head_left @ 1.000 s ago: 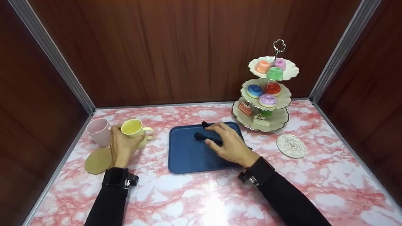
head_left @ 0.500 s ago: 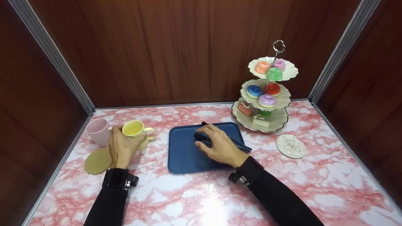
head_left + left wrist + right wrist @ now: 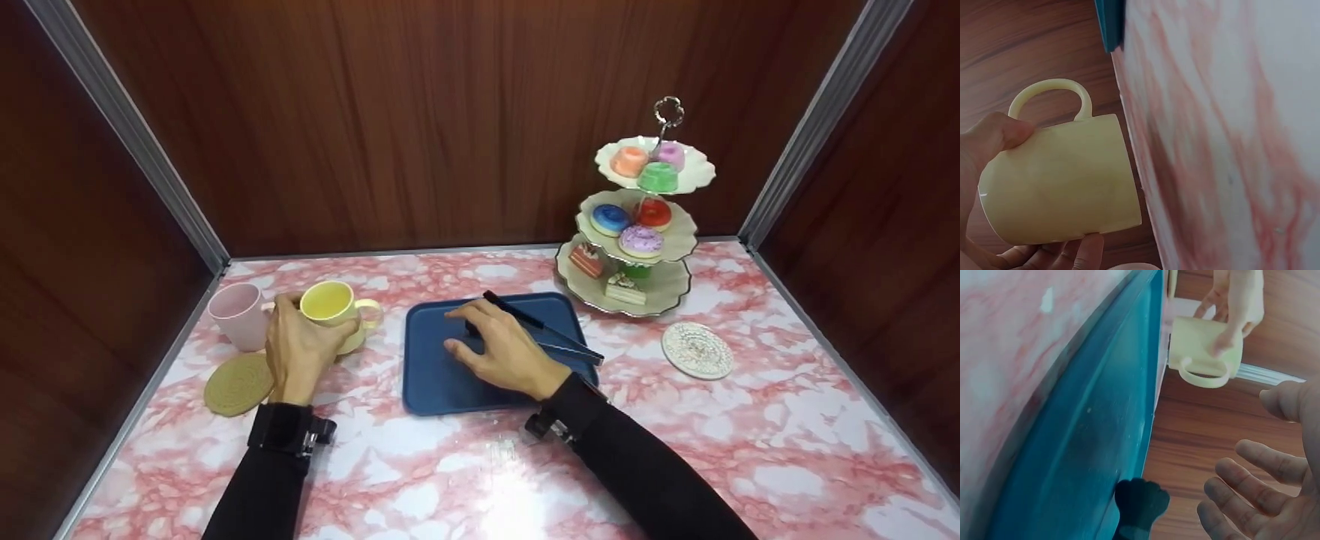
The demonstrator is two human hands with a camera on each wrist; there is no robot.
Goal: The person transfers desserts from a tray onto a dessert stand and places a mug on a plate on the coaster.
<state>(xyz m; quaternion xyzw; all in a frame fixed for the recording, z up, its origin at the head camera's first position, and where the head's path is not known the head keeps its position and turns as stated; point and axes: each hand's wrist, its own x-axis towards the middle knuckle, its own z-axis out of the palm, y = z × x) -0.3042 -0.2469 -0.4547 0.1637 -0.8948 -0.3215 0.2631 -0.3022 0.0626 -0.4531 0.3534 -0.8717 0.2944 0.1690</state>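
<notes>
My left hand (image 3: 306,346) grips a yellow mug (image 3: 328,304) round its body, thumb on the near side and fingers on the other. The mug's handle points right; in the left wrist view, its base shows a small gap from the tabletop. Over a blue tray (image 3: 427,360) is my right hand (image 3: 510,352), fingers spread and holding nothing. Beneath and beside that hand lie black-and-silver tongs (image 3: 559,335), partly hidden by it and reaching past the tray's right edge. One dark scalloped tong tip (image 3: 1141,502) shows in the right wrist view.
A pink mug (image 3: 240,319) stands left of the left hand, behind a tan coaster (image 3: 238,384). At the back right rises a three-tier stand (image 3: 667,289) of toy-like sweets. A white coaster (image 3: 697,350) lies before it. Wooden walls (image 3: 450,135) enclose the marbled table.
My right hand has moved left across the tray, uncovering more of the tongs. My left hand has shifted slightly right with the yellow mug.
</notes>
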